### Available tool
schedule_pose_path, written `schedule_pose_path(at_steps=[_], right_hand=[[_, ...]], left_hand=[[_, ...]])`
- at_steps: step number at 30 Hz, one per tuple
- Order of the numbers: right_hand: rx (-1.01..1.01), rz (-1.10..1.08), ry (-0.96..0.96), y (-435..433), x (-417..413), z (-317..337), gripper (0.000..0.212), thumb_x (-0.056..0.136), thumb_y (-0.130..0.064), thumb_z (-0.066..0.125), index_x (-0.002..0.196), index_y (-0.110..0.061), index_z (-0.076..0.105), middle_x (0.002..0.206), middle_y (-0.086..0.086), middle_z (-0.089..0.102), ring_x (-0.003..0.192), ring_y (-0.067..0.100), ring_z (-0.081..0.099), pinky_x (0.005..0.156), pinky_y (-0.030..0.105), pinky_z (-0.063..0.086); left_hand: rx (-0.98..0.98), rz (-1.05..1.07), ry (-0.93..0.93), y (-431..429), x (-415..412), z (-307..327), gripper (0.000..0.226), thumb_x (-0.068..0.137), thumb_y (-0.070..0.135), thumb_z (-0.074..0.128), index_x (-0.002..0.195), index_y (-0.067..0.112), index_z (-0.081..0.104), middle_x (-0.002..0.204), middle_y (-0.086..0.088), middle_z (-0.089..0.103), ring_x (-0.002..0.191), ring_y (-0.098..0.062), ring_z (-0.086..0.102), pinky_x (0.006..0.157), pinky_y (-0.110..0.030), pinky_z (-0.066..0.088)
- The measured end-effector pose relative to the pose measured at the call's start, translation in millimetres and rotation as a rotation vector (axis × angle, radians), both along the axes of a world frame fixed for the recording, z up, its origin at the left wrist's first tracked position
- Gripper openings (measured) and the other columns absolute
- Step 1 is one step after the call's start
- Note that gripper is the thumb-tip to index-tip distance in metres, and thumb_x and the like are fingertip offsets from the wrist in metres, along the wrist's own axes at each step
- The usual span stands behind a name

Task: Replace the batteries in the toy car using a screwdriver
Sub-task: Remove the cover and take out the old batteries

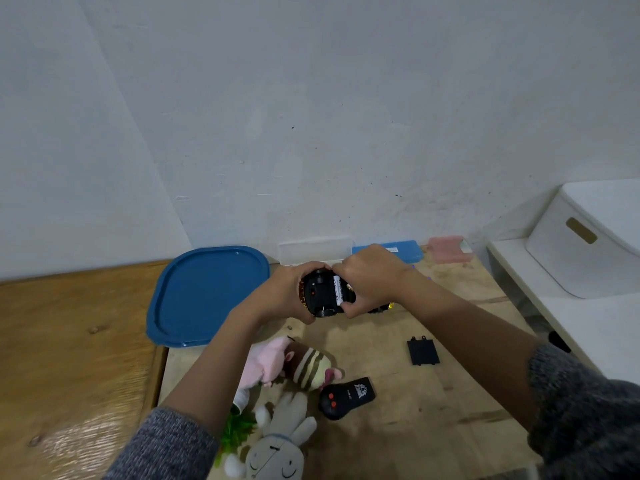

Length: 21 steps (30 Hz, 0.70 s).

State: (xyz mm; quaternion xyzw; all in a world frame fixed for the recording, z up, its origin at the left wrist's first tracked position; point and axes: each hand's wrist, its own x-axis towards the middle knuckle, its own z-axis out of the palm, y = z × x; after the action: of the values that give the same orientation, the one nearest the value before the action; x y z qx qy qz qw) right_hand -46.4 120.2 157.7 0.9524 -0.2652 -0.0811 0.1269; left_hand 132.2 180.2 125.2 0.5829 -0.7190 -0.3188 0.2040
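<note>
I hold the toy car (317,292) upside down above the wooden table, its black underside facing me. My left hand (282,294) grips the car's left end. My right hand (369,278) curls over the car's right end, and its fingers and thumb pinch a white battery (337,289) lying in the open battery bay. The black battery cover (422,351) lies loose on the table to the right. No screwdriver is visible.
A blue lid (207,296) lies at the left. Clear (315,249), blue (412,249) and pink (446,249) cases stand along the wall. Plush toys (291,368) and a black remote control (346,398) lie near me. A white bin (588,240) sits on a shelf at right.
</note>
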Motion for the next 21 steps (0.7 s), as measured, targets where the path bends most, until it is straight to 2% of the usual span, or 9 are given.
schedule_pose_path(at_steps=[3,5,7,11,21], right_hand=[[0.006,-0.001,0.026,3.8,1.3,1.4,0.038,0.073,-0.044,0.055,0.08,-0.008,0.047,0.053,-0.003,0.033,0.046,0.019,0.034,0.045,0.022,0.013],[0.033,0.01,0.027,5.0,1.2,2.2,0.038,0.071,-0.043,0.057,0.074,-0.008,0.043,0.05,-0.004,0.026,0.042,0.012,0.024,0.045,0.022,0.012],[0.057,0.021,0.02,5.4,1.2,2.3,0.038,0.07,-0.042,0.059,0.072,-0.008,0.041,0.049,-0.004,0.025,0.042,0.01,0.021,0.045,0.021,0.013],[0.053,0.026,0.04,5.1,0.1,1.5,0.037,0.073,-0.043,0.056,0.074,-0.008,0.042,0.052,-0.003,0.028,0.045,0.014,0.029,0.045,0.022,0.017],[0.064,0.029,0.034,3.4,-3.4,4.8,0.038,0.072,-0.043,0.058,0.074,-0.01,0.041,0.052,-0.003,0.029,0.043,0.009,0.023,0.045,0.022,0.014]], left_hand=[[0.0,-0.003,0.006,0.5,-0.4,1.1,0.081,0.057,0.0,0.08,0.128,0.023,0.05,0.101,0.011,0.057,0.095,-0.007,0.053,0.068,0.001,0.038],[0.008,-0.002,0.015,2.3,-0.7,0.7,0.08,0.056,0.0,0.08,0.127,0.023,0.051,0.1,0.013,0.057,0.094,-0.006,0.053,0.068,0.001,0.039],[0.005,-0.006,0.023,4.1,-1.0,-0.2,0.08,0.056,0.0,0.079,0.127,0.023,0.051,0.1,0.014,0.057,0.093,-0.005,0.052,0.069,0.001,0.039],[0.008,-0.005,0.039,6.1,-1.6,0.1,0.078,0.056,-0.001,0.079,0.125,0.023,0.053,0.1,0.016,0.057,0.092,-0.003,0.052,0.069,0.002,0.038],[-0.004,-0.016,0.059,5.2,-3.5,-3.5,0.078,0.056,0.001,0.08,0.126,0.022,0.053,0.104,0.013,0.059,0.096,-0.003,0.053,0.075,0.003,0.037]])
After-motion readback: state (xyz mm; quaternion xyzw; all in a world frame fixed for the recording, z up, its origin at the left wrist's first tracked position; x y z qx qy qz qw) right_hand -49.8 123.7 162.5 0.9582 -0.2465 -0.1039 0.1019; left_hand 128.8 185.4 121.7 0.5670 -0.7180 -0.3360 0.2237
